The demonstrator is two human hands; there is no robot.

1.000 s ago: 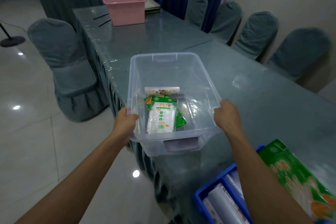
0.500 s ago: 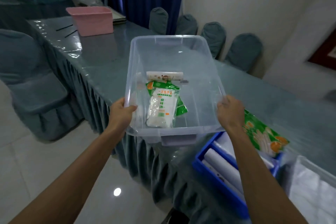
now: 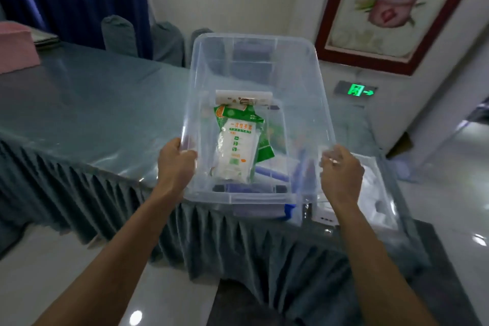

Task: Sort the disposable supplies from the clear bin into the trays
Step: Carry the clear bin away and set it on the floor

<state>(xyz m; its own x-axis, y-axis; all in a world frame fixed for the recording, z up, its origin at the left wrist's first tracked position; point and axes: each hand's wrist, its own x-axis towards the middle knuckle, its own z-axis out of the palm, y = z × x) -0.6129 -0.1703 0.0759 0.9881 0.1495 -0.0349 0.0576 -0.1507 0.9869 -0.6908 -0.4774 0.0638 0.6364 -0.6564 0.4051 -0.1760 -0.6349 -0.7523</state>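
Observation:
I hold the clear bin point(image 3: 254, 45) in the air over the near edge of the table. My left hand point(image 3: 176, 164) grips its left rim and my right hand point(image 3: 341, 174) grips its right rim. Inside lie a white-and-green pack of disposable gloves point(image 3: 236, 151), green packs point(image 3: 264, 149) under it, and a white box point(image 3: 243, 96) behind. A blue tray point(image 3: 288, 210) shows through and below the bin's near wall. A white tray point(image 3: 381, 193) sits to the right, under my right hand.
The long table point(image 3: 92, 108) has a glossy teal cover and a pleated skirt. A pink bin point(image 3: 16, 46) stands at the far left. Covered chairs point(image 3: 117, 32) line the far side. A framed picture point(image 3: 391, 8) and a green exit sign point(image 3: 356, 90) are on the right wall.
I have carried the bin to the right along the table; it now hangs over the blue tray. Both hands keep their grip on the rims.

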